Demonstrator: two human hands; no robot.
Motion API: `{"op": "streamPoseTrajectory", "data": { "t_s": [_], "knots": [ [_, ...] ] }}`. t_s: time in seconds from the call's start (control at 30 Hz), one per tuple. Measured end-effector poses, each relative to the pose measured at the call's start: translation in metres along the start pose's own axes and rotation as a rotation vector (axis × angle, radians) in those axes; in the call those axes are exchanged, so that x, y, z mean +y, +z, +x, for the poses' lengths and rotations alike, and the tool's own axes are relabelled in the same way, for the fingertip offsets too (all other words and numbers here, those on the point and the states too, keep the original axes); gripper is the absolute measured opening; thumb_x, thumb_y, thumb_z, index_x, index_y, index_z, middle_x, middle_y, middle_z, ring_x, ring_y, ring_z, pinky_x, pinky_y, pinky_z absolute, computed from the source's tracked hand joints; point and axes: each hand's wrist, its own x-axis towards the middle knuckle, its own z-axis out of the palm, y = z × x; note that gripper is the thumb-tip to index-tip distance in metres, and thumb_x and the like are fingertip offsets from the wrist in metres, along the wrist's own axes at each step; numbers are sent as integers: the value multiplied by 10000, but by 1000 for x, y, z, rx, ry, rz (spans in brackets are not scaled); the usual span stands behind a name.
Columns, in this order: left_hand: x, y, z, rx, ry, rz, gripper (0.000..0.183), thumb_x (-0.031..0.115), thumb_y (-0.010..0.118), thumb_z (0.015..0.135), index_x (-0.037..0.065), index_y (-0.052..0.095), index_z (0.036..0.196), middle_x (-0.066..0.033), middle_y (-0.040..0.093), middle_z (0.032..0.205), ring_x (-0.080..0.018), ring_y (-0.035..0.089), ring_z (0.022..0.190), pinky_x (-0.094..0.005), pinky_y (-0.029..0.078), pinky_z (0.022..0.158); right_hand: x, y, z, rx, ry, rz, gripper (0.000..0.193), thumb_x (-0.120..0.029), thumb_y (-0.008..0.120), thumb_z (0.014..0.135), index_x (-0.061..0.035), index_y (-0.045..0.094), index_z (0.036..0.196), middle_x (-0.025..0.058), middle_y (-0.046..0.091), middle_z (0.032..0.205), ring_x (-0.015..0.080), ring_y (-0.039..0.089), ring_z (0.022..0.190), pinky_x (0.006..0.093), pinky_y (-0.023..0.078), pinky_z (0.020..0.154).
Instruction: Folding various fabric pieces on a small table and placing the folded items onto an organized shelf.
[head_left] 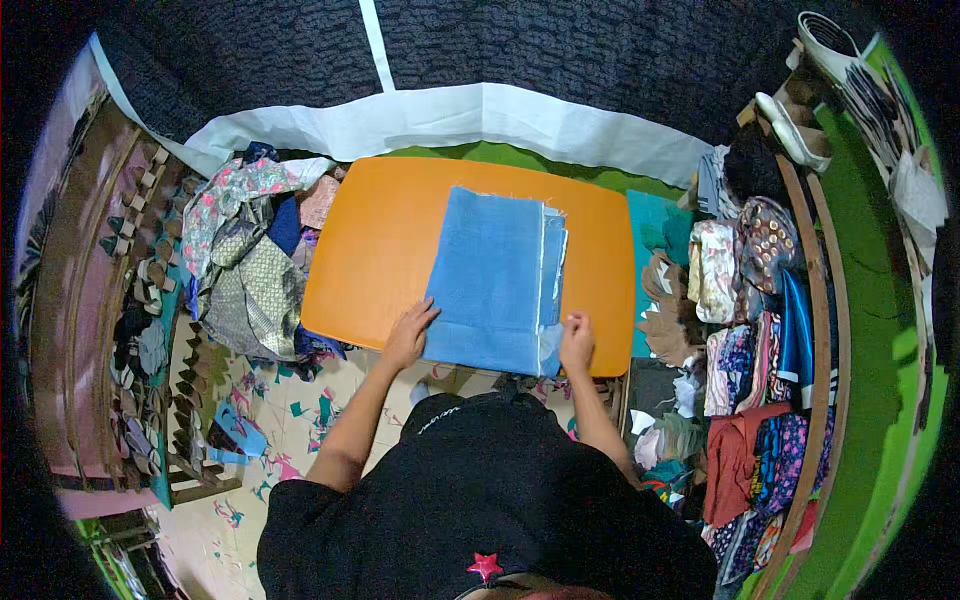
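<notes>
A folded piece of blue denim cloth (490,270) lies on an orange table (370,240), with frayed, pale layered edges along its right side. My left hand (410,335) rests at the cloth's lower left edge, its fingers stretched out and touching the fabric. At the lower right corner, my right hand (576,343) is closed, its fingertips at the cloth's edge. A lighter flap of denim shows beside those fingers. What exactly sits inside the right fingers is partly hidden.
Heaped patterned fabric (255,280) crowds the table's left side. Folded cloths (728,370) are stacked on the right, near brown leaf-shaped pieces (668,310). Wooden racks with shoe-like pieces (195,385) stand at left. Colourful scraps (285,465) litter the floor.
</notes>
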Motion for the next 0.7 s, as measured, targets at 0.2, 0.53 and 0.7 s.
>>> {"op": "streamPoseTrajectory", "data": {
  "t_s": [0.2, 0.53, 0.7],
  "knots": [
    [-15, -32, 28, -13, 187, 176, 375, 66, 502, 732, 81, 460, 1105, -168, 403, 1186, -298, 411, 1076, -399, 373, 822, -3, -41, 25, -232, -329, -450, 371, -44, 455, 734, -87, 443, 1102, 140, 401, 1163, 317, 398, 1048, 392, 331, 857],
    [-16, -34, 87, -439, 363, 477, 650, 52, 562, 638, 225, 351, 1227, -73, 153, 1358, -305, 140, 1241, -486, 191, 969, -49, -32, 57, -749, -981, -585, 676, -253, 613, 602, -241, 350, 1225, 122, 206, 1322, 311, 214, 1211, 470, 163, 983],
    [-27, -42, 85, -611, 516, 358, 658, 153, 618, 633, 248, 355, 1228, -81, 120, 1365, -344, 80, 1246, -491, 158, 985, -58, -40, 69, -947, -994, -616, 692, -164, 615, 588, -290, 355, 1217, 100, 200, 1331, 293, 201, 1223, 465, 180, 982]
  ]
}}
